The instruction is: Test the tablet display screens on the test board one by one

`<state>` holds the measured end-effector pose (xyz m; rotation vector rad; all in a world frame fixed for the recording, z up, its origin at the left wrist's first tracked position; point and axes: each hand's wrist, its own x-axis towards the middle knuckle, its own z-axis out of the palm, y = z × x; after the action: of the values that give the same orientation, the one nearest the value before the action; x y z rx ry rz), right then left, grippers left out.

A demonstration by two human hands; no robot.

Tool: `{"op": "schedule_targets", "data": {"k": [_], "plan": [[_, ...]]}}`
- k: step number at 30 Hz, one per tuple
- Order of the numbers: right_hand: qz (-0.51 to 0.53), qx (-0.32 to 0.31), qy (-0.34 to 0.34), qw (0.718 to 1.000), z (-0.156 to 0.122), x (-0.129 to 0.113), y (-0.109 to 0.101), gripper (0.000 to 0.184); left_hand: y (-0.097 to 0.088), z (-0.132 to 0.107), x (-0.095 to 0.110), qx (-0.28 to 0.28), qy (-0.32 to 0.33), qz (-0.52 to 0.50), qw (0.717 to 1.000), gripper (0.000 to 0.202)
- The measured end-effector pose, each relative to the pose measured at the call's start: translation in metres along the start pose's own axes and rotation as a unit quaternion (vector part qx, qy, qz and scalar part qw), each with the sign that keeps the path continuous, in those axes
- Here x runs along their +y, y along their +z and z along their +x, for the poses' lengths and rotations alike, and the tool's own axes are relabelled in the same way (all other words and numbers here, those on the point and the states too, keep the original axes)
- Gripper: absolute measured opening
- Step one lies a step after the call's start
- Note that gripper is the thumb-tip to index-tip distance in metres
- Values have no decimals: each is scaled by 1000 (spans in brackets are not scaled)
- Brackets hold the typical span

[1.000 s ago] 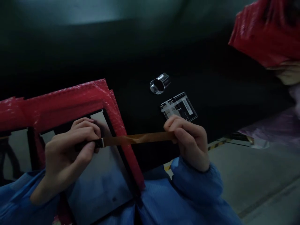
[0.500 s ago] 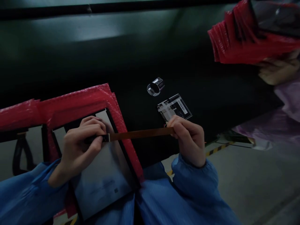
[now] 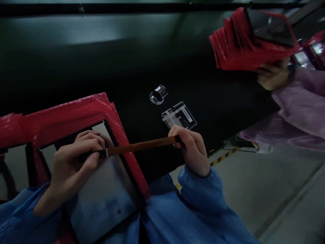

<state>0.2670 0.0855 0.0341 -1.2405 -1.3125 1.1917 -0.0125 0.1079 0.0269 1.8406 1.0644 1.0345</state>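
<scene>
An orange-brown flat flex cable (image 3: pixel 142 145) stretches between my two hands, tilted slightly up to the right. Its dark connector end (image 3: pixel 103 154) is pinched by my left hand (image 3: pixel 78 162), which is over a flat screen panel (image 3: pixel 106 189). My right hand (image 3: pixel 190 147) grips the other end between thumb and fingers. Under the panel lie red plastic bubble bags (image 3: pixel 76 108). Just beyond my right hand, a small circuit board (image 3: pixel 179 115) with a white label rests on the dark surface, and a shiny silver roll (image 3: pixel 159 94) sits behind it.
At the upper right, another person's hand (image 3: pixel 274 76) with a pale purple sleeve supports a stack of red bags (image 3: pixel 243 47) and a dark panel (image 3: pixel 271 27). A second panel (image 3: pixel 16 166) lies at the left edge. Yellow-black tape (image 3: pixel 225 156) marks the floor.
The view has shifted, so most things appear farther left. The cable is still held between both hands, and more of the other person's sleeve shows.
</scene>
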Motion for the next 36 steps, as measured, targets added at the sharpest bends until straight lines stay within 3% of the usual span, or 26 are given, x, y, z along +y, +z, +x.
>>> {"op": "schedule_targets", "data": {"k": [9, 14, 16, 18, 21, 23, 25, 28, 32, 36], "plan": [[23, -4, 7, 1000, 0, -3, 2, 45, -3, 0, 3, -1, -10, 0, 1000, 16], [-35, 14, 9, 999, -2, 2, -4, 40, -1, 0, 5, 0, -12, 1, 1000, 17], [-59, 48, 20, 997, -5, 4, -14, 34, -3, 5, 8, 33, -21, -5, 999, 22], [-75, 82, 21, 994, -8, 4, -27, 30, -10, 12, 11, 105, -1, -46, 993, 32], [-127, 97, 10, 987, -15, 2, -49, 30, -26, 21, 15, 226, 43, -94, 969, 35], [-171, 86, 9, 981, -19, -1, -59, 34, -36, 21, 18, 253, 35, -59, 965, 31], [-204, 48, 4, 978, -22, -3, -66, 34, -43, 16, 19, 212, 10, 10, 977, 27], [-246, -49, -13, 968, -26, -4, -71, 23, -47, 2, 16, 67, -12, 132, 989, 25], [-277, -86, -59, 955, -31, -5, -69, 11, -46, -13, 5, -119, 51, 284, 950, 37], [-286, -74, -68, 953, -37, -7, -67, 12, -45, -18, -4, -176, 122, 348, 912, 41]]}}
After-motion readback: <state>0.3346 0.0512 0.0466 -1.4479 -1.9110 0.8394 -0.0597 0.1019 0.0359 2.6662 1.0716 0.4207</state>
